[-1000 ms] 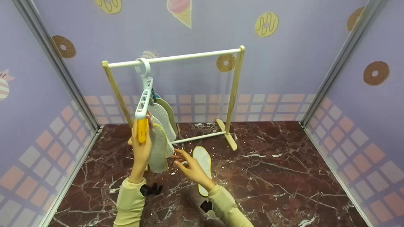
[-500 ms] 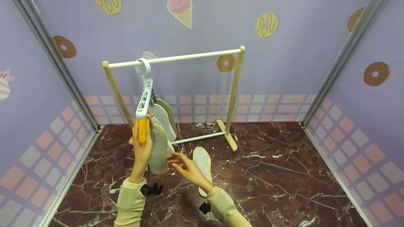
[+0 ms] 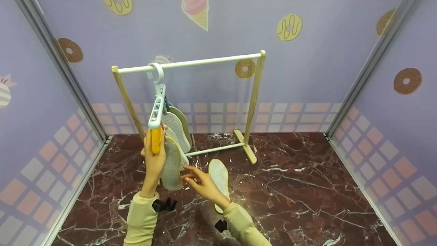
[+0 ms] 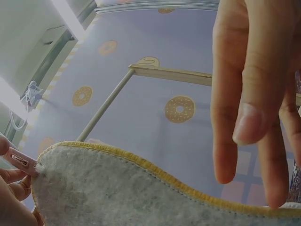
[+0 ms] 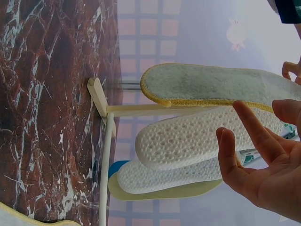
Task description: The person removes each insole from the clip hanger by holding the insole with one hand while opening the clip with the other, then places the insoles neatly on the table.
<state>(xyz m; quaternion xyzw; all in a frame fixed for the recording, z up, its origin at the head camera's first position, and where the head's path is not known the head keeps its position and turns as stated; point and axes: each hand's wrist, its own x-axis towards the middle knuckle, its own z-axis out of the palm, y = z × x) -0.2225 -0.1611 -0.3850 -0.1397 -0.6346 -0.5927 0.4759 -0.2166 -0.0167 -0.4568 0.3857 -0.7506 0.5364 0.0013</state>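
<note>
At the near end of the white clip hanger (image 3: 157, 111), my left hand (image 3: 153, 165) is raised behind a yellow clothespin (image 3: 156, 140). Its fingers pinch a pink clothespin (image 4: 21, 161), which bites the end of a grey felt insole (image 3: 171, 172) with yellow edging. The insole hangs down, tilted. My right hand (image 3: 203, 184) is beside its lower part with fingers loosely spread, one fingertip right at the yellow edge in the right wrist view. Behind hang white dimpled insoles (image 5: 188, 139) and an olive-coloured insole (image 3: 182, 119).
A second grey insole with yellow edging (image 3: 219, 174) lies on the dark red marbled surface (image 3: 290, 191), partly under my right forearm. The hanger hooks over the white bar (image 3: 208, 60) of a wooden-ended rack. Patterned walls enclose the back and both sides.
My right hand has moved slightly left and down to the edge of the hanging insole. The insole's lower end has shifted a little. My left hand stays nearly in place at the hanger's end.
</note>
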